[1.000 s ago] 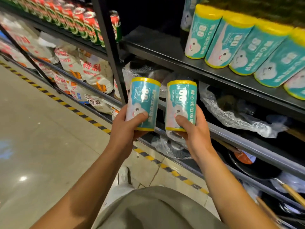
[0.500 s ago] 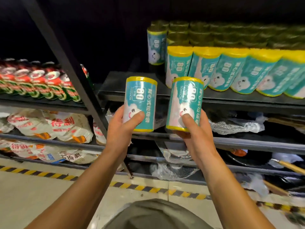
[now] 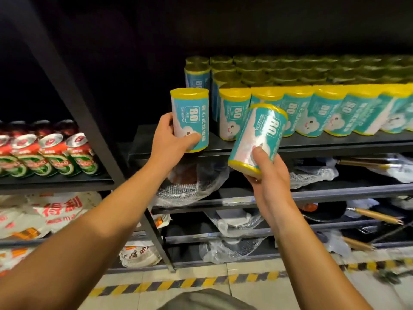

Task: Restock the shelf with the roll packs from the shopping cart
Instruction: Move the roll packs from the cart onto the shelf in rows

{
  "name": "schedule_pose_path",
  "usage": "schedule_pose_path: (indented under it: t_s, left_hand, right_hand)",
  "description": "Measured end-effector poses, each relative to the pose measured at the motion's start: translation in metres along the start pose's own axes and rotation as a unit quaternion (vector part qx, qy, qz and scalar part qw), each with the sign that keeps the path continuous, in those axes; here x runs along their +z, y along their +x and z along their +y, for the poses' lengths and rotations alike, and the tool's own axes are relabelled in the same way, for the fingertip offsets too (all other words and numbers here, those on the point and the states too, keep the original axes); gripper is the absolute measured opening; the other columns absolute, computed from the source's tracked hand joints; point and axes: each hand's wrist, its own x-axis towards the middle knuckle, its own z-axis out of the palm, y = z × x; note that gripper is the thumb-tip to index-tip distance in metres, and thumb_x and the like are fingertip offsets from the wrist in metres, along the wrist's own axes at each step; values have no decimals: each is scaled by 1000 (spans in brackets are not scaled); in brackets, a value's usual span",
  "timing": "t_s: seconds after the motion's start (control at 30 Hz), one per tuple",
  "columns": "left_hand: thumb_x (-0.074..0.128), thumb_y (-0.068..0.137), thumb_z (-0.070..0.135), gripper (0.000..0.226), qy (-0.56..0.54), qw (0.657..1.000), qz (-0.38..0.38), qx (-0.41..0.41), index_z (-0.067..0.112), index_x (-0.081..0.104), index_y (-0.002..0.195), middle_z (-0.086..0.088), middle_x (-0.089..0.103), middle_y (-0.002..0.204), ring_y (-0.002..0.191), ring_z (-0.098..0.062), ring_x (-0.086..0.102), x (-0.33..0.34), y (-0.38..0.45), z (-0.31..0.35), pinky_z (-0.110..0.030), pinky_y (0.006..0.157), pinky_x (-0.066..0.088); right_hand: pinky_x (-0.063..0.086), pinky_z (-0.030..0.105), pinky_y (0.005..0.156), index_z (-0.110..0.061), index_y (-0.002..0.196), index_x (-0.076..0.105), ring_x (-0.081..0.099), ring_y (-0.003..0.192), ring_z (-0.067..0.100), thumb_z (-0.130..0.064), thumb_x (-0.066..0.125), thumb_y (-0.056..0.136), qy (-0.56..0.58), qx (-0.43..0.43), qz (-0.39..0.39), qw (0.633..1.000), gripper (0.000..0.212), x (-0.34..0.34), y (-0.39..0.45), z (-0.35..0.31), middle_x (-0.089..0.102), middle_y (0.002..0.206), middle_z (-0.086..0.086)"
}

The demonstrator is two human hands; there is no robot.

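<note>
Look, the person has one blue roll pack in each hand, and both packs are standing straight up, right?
Not quite. The head view shows a pack in each hand, but only the left hand's pack is upright, at the shelf edge. The right hand's pack is tilted, its top leaning right.

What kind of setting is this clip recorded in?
Most likely a shop aisle: black shelving carries rows of identical roll packs, canned drinks stand in the next bay, and wrapped pans lie on lower shelves. Each hand holds a pack.
</note>
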Motion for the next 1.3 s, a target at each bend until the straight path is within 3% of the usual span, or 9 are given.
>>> schedule_pose_path:
  t_s: [0.13,0.3,0.47,0.63,0.77,0.97,1.07,1.3]
  left_hand:
    - [84,74,18,75,74,997,-22,19,15,41,135,-3,62,128,111,-15,63,7,18,-11,-32,91,54]
    - [84,76,24,82,133,989,-54,39,16,34,141,-1,57,135,114,-12,58,6,22,-13,-25,87,45]
    - [88,72,30,103,156,979,5,131,21,25,153,-3,41,148,133,-19,46,-5,28,1,-39,104,46]
    - [83,78,26,85,230,955,18,184,20,37,149,-6,49,137,124,-20,49,0,37,8,-28,99,41]
    - [80,81,23,78,209,964,21,163,19,36,146,-4,55,136,125,-18,52,9,56,6,-34,101,46]
    - [78,82,31,76,232,964,22,124,10,38,142,-13,61,123,116,-29,59,23,93,4,-45,95,52]
    - [75,85,34,73,261,960,27,99,5,39,142,-17,62,121,114,-33,59,29,106,5,-43,91,52]
    - [70,91,29,67,260,963,14,74,-3,41,143,-23,64,123,112,-37,62,36,111,5,-47,94,52]
  right_hand:
    - [54,39,96,-22,124,58,69,109,16,-38,81,64,-69,-34,8,997,66,5,2,5,72,118,-1]
    - [54,26,81,-25,122,56,70,100,9,-19,81,75,-145,-74,-9,987,53,7,0,9,72,111,-9]
    - [54,21,78,-24,120,54,69,98,7,-9,83,75,-169,-106,0,980,56,5,-1,9,70,109,-8]
    - [55,22,79,-20,125,52,69,100,7,-11,83,74,-166,-110,14,980,60,3,5,10,69,112,-7]
    - [55,21,78,-16,126,51,69,97,5,0,82,78,-171,-103,14,980,60,4,10,15,69,112,-6]
    - [55,22,80,-17,127,50,69,99,7,-16,81,67,-176,-105,18,979,68,8,16,20,69,114,-5]
    - [55,22,79,-16,127,50,69,98,6,-16,80,66,-178,-100,15,979,68,10,18,21,69,113,-5]
    - [55,21,79,-20,129,49,68,101,4,-1,82,76,-187,-99,6,977,66,16,23,21,67,117,-6]
